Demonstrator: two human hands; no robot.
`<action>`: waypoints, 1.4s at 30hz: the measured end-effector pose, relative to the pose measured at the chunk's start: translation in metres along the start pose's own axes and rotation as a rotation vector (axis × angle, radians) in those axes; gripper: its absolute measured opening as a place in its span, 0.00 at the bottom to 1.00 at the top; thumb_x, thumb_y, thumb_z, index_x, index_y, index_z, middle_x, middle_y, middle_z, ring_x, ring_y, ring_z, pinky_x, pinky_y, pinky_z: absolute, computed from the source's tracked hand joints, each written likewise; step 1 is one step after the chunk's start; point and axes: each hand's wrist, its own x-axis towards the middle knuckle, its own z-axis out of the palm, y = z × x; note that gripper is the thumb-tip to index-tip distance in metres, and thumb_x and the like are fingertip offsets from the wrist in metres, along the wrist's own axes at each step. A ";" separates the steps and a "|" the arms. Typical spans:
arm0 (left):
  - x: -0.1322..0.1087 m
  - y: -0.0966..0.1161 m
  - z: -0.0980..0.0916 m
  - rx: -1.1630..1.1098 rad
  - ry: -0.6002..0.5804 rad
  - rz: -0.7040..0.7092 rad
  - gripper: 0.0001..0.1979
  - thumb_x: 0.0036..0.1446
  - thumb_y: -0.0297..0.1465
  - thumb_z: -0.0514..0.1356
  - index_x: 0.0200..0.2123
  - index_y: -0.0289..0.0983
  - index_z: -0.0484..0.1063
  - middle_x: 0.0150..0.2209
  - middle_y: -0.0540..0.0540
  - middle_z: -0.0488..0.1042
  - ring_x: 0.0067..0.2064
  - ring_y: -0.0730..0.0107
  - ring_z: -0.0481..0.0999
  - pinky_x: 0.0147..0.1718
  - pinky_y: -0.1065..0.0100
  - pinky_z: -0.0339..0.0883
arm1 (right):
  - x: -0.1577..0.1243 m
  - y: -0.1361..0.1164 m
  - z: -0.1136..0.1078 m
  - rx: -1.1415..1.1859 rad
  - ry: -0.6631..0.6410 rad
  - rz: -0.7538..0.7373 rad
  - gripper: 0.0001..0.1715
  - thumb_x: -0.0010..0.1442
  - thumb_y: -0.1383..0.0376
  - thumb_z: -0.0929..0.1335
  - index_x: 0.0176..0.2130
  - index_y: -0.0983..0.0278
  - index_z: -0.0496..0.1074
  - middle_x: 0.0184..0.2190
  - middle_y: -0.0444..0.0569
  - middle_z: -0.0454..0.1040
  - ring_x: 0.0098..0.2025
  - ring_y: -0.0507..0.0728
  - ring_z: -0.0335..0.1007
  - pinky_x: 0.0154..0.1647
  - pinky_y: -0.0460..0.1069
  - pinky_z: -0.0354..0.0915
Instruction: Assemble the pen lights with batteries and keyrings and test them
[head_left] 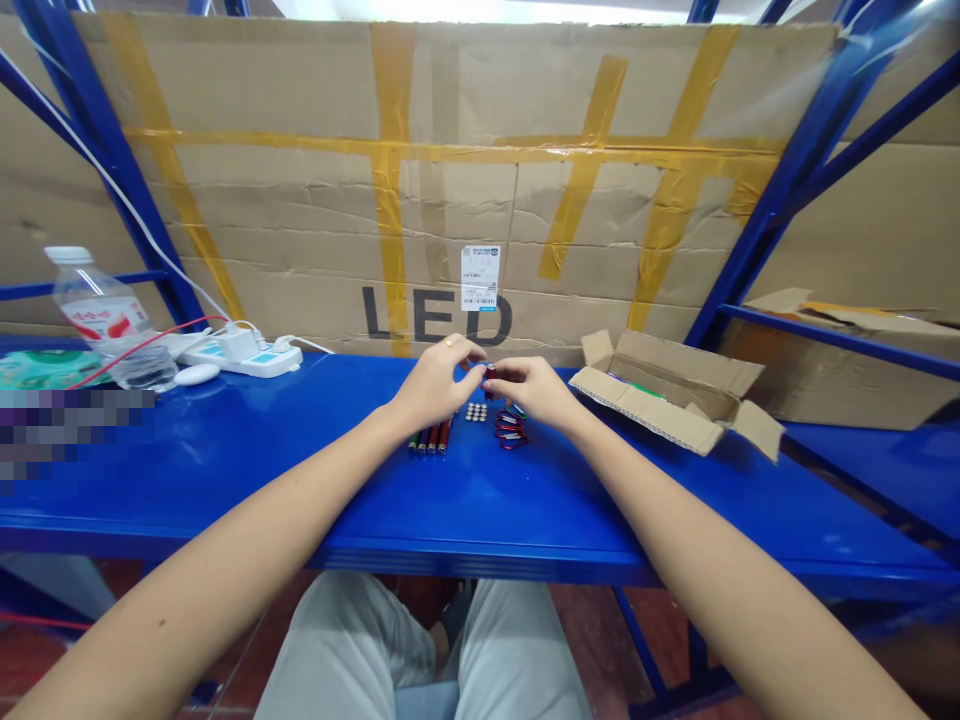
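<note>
My right hand [531, 385] is closed around a small dark red tube [491, 380], held upright just above the table. Against the tube's upper end, the fingertips of my left hand [441, 377] are pinched together; whatever they hold is too small to make out. Below my left hand, several slim metal tubes [431, 440] in green, dark and red lie side by side. Small silver button cells [476, 412] sit in tight rows between the hands. Beneath my right hand is a small pile of red carabiners [511, 430], with a green one at its far end.
An open cardboard box [660, 390] stands at the right. A power strip [247, 352] with cables and a water bottle [105, 320] are at the left. Behind the blue table [480, 510] rises a big taped cardboard sheet [300, 220] between blue frame posts.
</note>
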 end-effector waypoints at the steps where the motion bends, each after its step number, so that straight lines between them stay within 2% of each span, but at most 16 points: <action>1: 0.000 0.001 0.001 -0.018 -0.026 -0.042 0.05 0.59 0.29 0.59 0.38 0.35 0.74 0.36 0.46 0.77 0.38 0.68 0.75 0.41 0.65 0.69 | -0.001 0.001 0.002 -0.029 0.008 -0.010 0.11 0.53 0.60 0.70 0.31 0.67 0.76 0.27 0.48 0.77 0.30 0.54 0.71 0.32 0.49 0.65; 5: 0.001 0.001 0.002 -0.126 -0.102 -0.193 0.06 0.58 0.32 0.61 0.34 0.36 0.76 0.34 0.48 0.79 0.35 0.68 0.75 0.38 0.66 0.69 | -0.002 0.005 0.011 -0.155 0.090 -0.049 0.14 0.57 0.59 0.68 0.31 0.66 0.79 0.26 0.47 0.78 0.31 0.55 0.71 0.32 0.48 0.63; 11: 0.005 -0.020 -0.007 -0.151 -0.184 -0.250 0.12 0.60 0.37 0.58 0.34 0.36 0.79 0.36 0.46 0.81 0.40 0.65 0.77 0.40 0.67 0.67 | -0.001 0.003 0.018 -0.230 0.139 -0.071 0.12 0.58 0.60 0.68 0.33 0.66 0.79 0.27 0.48 0.79 0.31 0.56 0.71 0.34 0.49 0.63; 16: -0.001 -0.041 -0.004 0.065 -0.468 -0.292 0.09 0.54 0.33 0.60 0.33 0.38 0.79 0.33 0.46 0.81 0.36 0.64 0.77 0.36 0.67 0.65 | 0.000 0.003 0.011 -0.305 0.202 -0.079 0.12 0.59 0.61 0.68 0.33 0.66 0.79 0.28 0.48 0.78 0.31 0.55 0.69 0.34 0.50 0.61; 18: -0.003 -0.044 -0.001 0.099 -0.540 -0.322 0.08 0.52 0.32 0.60 0.31 0.38 0.80 0.31 0.46 0.81 0.33 0.65 0.77 0.34 0.68 0.64 | -0.001 0.003 0.010 -0.319 0.224 -0.094 0.12 0.59 0.61 0.67 0.34 0.66 0.79 0.28 0.48 0.78 0.30 0.55 0.68 0.34 0.50 0.61; 24: -0.001 -0.040 0.001 0.158 -0.562 -0.316 0.10 0.52 0.32 0.58 0.27 0.38 0.79 0.27 0.46 0.80 0.29 0.68 0.75 0.29 0.69 0.61 | -0.001 0.003 0.012 -0.337 0.215 -0.130 0.11 0.59 0.63 0.68 0.37 0.66 0.79 0.33 0.50 0.81 0.33 0.56 0.71 0.37 0.50 0.63; 28: -0.002 -0.042 0.000 0.130 -0.552 -0.308 0.10 0.52 0.33 0.59 0.29 0.39 0.80 0.28 0.46 0.81 0.30 0.67 0.76 0.31 0.69 0.62 | 0.000 0.003 0.013 -0.356 0.208 -0.134 0.10 0.59 0.64 0.68 0.37 0.65 0.79 0.34 0.50 0.81 0.35 0.57 0.74 0.38 0.51 0.64; 31: -0.003 -0.045 0.001 0.099 -0.598 -0.307 0.07 0.49 0.29 0.61 0.28 0.39 0.80 0.29 0.47 0.81 0.31 0.66 0.77 0.32 0.69 0.63 | 0.000 0.004 0.012 -0.351 0.206 -0.144 0.10 0.60 0.65 0.68 0.37 0.65 0.79 0.36 0.51 0.82 0.37 0.58 0.75 0.40 0.52 0.65; 33: -0.002 -0.046 0.001 0.097 -0.564 -0.299 0.07 0.48 0.26 0.61 0.27 0.39 0.80 0.28 0.47 0.81 0.31 0.66 0.77 0.32 0.68 0.63 | 0.000 0.005 0.012 -0.344 0.199 -0.150 0.10 0.60 0.65 0.68 0.39 0.65 0.79 0.38 0.52 0.82 0.39 0.59 0.76 0.41 0.53 0.66; 34: 0.000 -0.044 0.001 0.086 -0.503 -0.290 0.07 0.48 0.26 0.61 0.27 0.39 0.80 0.29 0.47 0.81 0.32 0.65 0.77 0.33 0.68 0.64 | 0.000 0.005 0.012 -0.342 0.197 -0.151 0.10 0.60 0.65 0.68 0.39 0.64 0.79 0.39 0.52 0.82 0.40 0.59 0.76 0.42 0.53 0.67; 38: 0.007 -0.032 -0.003 -0.068 -0.080 -0.283 0.06 0.53 0.29 0.61 0.30 0.37 0.79 0.31 0.47 0.81 0.35 0.67 0.77 0.37 0.68 0.67 | 0.001 0.008 0.011 -0.345 0.189 -0.140 0.11 0.61 0.65 0.68 0.42 0.64 0.79 0.41 0.52 0.81 0.42 0.59 0.75 0.46 0.54 0.67; 39: 0.008 -0.027 -0.004 -0.112 -0.015 -0.286 0.06 0.53 0.29 0.61 0.30 0.36 0.79 0.31 0.46 0.81 0.35 0.67 0.77 0.37 0.68 0.67 | 0.001 0.009 0.011 -0.356 0.181 -0.136 0.12 0.61 0.65 0.68 0.43 0.63 0.79 0.41 0.52 0.80 0.42 0.59 0.75 0.46 0.54 0.67; 42: 0.008 -0.018 -0.004 -0.215 0.013 -0.254 0.06 0.54 0.30 0.62 0.31 0.35 0.78 0.32 0.46 0.81 0.35 0.68 0.77 0.37 0.67 0.68 | 0.002 0.010 0.010 -0.424 0.140 -0.153 0.13 0.63 0.67 0.66 0.45 0.63 0.78 0.38 0.52 0.79 0.40 0.58 0.73 0.45 0.54 0.66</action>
